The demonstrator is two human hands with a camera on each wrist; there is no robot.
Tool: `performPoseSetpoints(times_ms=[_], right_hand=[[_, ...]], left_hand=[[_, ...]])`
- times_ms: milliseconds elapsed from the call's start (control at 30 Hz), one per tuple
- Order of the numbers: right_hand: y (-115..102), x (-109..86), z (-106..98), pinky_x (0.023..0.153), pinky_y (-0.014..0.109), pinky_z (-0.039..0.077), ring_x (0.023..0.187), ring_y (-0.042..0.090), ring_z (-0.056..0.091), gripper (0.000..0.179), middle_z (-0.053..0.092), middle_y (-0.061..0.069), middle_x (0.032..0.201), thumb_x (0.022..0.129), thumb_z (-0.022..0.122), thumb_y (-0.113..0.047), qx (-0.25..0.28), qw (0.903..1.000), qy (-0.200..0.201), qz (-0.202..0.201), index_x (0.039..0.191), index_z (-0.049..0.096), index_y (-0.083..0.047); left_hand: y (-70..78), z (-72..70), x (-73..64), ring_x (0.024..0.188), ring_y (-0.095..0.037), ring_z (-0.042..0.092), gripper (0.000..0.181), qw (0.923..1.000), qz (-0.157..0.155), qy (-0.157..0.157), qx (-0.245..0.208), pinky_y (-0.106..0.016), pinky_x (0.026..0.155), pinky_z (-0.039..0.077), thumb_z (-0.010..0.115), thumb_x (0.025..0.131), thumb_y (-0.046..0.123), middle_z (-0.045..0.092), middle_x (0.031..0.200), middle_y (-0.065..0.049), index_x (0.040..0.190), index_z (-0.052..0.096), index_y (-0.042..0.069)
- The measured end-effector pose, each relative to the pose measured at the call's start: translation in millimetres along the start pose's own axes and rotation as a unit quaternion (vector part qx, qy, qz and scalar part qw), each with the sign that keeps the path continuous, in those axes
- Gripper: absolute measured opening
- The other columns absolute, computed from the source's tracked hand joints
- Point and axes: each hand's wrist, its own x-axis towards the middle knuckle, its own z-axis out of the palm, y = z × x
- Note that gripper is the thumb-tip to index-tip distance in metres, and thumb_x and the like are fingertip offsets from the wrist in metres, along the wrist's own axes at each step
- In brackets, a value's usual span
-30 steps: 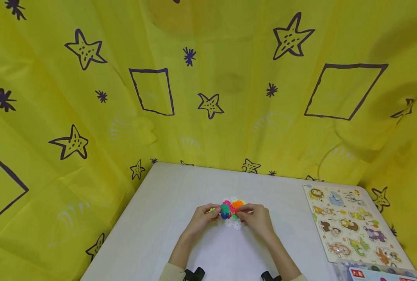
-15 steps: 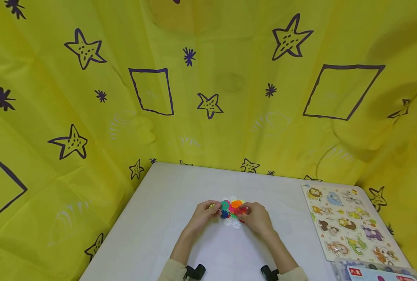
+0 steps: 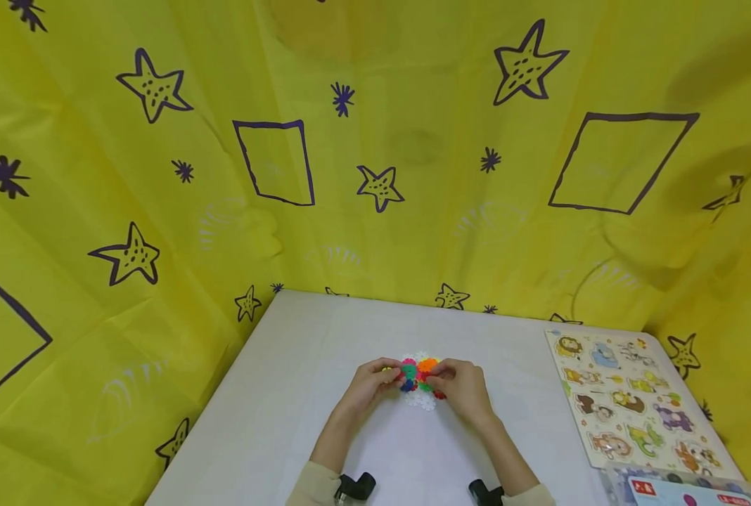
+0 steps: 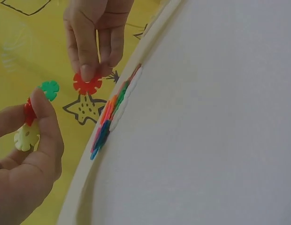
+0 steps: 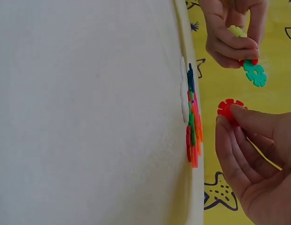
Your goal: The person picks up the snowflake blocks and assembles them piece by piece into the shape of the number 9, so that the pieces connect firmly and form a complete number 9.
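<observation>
My left hand (image 3: 364, 385) pinches a short chain of snowflake discs: a green disc (image 4: 50, 90), a red disc (image 4: 29, 112) and a pale yellow disc (image 4: 27, 138) joined together. Across from it, my right hand (image 3: 465, 388) pinches a single red snowflake disc (image 5: 231, 110) between thumb and fingers. A small gap separates the green disc from this red one in both wrist views. Below the hands lies a cluster of loose snowflake discs (image 4: 108, 117) in several colours, with white discs (image 3: 421, 400) at its edge. The hands partly cover the cluster in the head view.
A white table (image 3: 287, 422) stands against a yellow curtain (image 3: 413, 246) printed with stars. At the right lies an animal puzzle board (image 3: 641, 407), with a clear plastic case (image 3: 679, 488) at its near end.
The two hands drew slightly apart half a second ago and are now a little closer again. Both keep their discs pinched. The cluster, puzzle board and case stay in place.
</observation>
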Motion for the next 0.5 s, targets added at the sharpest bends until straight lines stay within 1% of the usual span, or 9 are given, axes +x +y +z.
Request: performPoseSetpoints(times_ms=[133,200,300,400,500], right_hand=[[-6,-2.1,-1,0.059,0.024,0.057,0.067,0.015,0.069,0.012,0.073,-0.002,0.076,0.082,0.089,-0.009,0.025,0.9996,0.006,-0.007,0.085,0.078,-0.012],[-10,-3.4,-1,0.060,0.024,0.057,0.068,0.015,0.071,0.012,0.074,-0.002,0.077,0.082,0.090,-0.008,0.033,0.9993,0.010,-0.011,0.084,0.078,-0.012],[-12,-5.4,-1,0.061,0.024,0.057,0.069,0.013,0.071,0.012,0.075,-0.002,0.078,0.081,0.090,-0.008,0.041,0.9989,0.017,-0.015,0.084,0.079,-0.013],[-13,-6.4,0,0.063,0.023,0.058,0.070,0.010,0.072,0.013,0.075,-0.003,0.079,0.081,0.090,-0.009,0.044,0.9985,0.023,-0.021,0.083,0.079,-0.015],[-13,-6.9,1,0.066,0.023,0.059,0.072,0.010,0.072,0.013,0.075,-0.003,0.079,0.081,0.090,-0.008,0.049,0.9980,0.028,-0.030,0.083,0.079,-0.016]], left_hand=[[-0.9,0.7,0.3,0.087,-0.014,0.070,0.010,0.9990,-0.012,-0.005,-0.043,-0.025,0.086,0.059,0.063,0.101,0.000,0.065,0.106,-0.012,0.109,0.068,-0.005],[-1.0,1.2,-0.2,0.088,-0.014,0.070,0.007,0.9981,-0.019,-0.009,-0.058,-0.025,0.087,0.059,0.064,0.101,0.000,0.066,0.107,-0.012,0.107,0.068,-0.003],[-1.3,2.9,-1.3,0.089,-0.013,0.071,0.004,0.9971,-0.022,-0.012,-0.072,-0.024,0.087,0.059,0.063,0.101,-0.001,0.067,0.107,-0.013,0.103,0.067,-0.001],[-1.5,5.2,-1.5,0.090,-0.013,0.070,0.006,0.9961,-0.022,-0.012,-0.085,-0.023,0.086,0.059,0.062,0.102,-0.002,0.066,0.106,-0.013,0.098,0.065,0.001],[-2.6,6.6,-0.9,0.089,-0.014,0.069,0.007,0.9960,-0.022,-0.005,-0.087,-0.023,0.085,0.059,0.062,0.102,0.000,0.064,0.105,-0.012,0.096,0.064,0.002]])
